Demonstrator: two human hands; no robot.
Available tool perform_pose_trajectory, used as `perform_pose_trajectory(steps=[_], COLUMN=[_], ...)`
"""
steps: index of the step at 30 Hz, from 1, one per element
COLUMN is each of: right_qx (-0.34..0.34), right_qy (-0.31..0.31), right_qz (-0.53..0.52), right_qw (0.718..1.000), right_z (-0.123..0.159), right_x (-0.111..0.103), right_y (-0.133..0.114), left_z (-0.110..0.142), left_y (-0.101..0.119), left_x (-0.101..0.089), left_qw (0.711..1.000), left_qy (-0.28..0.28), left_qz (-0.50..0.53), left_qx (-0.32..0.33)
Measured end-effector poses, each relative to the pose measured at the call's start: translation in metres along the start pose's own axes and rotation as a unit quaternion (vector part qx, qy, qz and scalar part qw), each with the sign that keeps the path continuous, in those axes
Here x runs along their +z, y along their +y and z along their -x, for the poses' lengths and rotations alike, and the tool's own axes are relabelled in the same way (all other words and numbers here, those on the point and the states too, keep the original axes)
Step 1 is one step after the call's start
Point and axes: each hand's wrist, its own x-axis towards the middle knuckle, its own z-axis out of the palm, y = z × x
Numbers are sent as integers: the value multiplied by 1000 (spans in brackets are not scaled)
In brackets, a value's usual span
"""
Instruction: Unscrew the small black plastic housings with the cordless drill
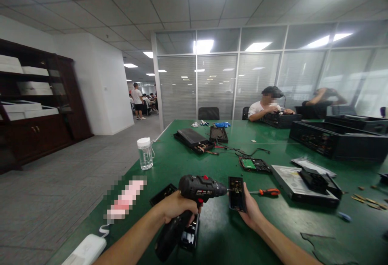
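A long green table point(218, 232) fills the lower right of the view and runs away toward a glass partition wall point(273, 83), with grey carpet to its left and a dark wooden cabinet point(39, 107) holding white boxes against the far left wall. On the right side of the table sits a large open black equipment chassis point(336, 141), and at the far end a seated person in a white shirt point(266, 105) leans over another black unit. Nearer, a flat silver and black drive case point(300, 184) lies with a loose black part on top, and a dismantled black case point(194, 138) with trailing wires lies near the middle. A clear plastic water bottle with a white cap point(145, 153) stands at the table's left edge. In the foreground, the left hand point(176, 206) is wrapped tightly around the grip of a black cordless drill point(194, 192), whose tip points right and meets a small black rectangular module point(237, 194). The right hand point(251, 210) holds that module upright just above the table, fingers curled behind it and thumb along its edge. An orange-handled screwdriver point(268, 192) lies just beyond the module, and a small green circuit board point(253, 164) rests farther back.
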Motion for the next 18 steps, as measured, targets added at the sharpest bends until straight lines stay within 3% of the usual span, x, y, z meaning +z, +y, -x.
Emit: perform_pose_trajectory(steps=[18], right_qx=[-9], right_qy=[-13], right_qz=[-6], right_qw=[1000], right_z=[-1], right_x=[-1], right_y=[0], left_z=[2], left_y=[1], left_x=[5], left_qw=[1000], left_qy=[13], left_qz=[-6], left_qx=[4])
